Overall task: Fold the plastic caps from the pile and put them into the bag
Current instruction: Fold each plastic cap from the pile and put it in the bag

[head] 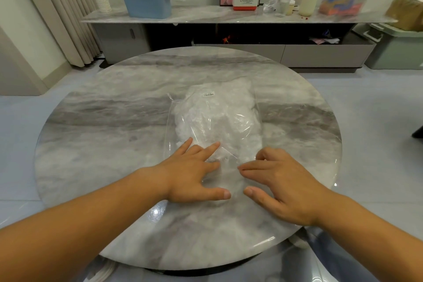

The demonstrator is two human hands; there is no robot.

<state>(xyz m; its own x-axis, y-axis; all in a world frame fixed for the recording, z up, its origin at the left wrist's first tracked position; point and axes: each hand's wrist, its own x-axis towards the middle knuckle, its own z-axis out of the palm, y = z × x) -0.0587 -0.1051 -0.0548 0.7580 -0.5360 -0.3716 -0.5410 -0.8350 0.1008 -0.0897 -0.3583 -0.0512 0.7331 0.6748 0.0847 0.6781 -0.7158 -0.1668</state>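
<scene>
Head view: round grey marbled table (pixel 91 121) under both hands.
Left hand (pixel 194 176): fingers straight and spread, pressing the near end of the clear plastic bag (pixel 240 126).
Bag: lies mid-table, bulging with crumpled white plastic caps (pixel 201 119) (small label (pixel 209 94) at its far end).
Right hand (pixel 281 183): fingers loosely extended on the same end, gripping nothing.
</scene>
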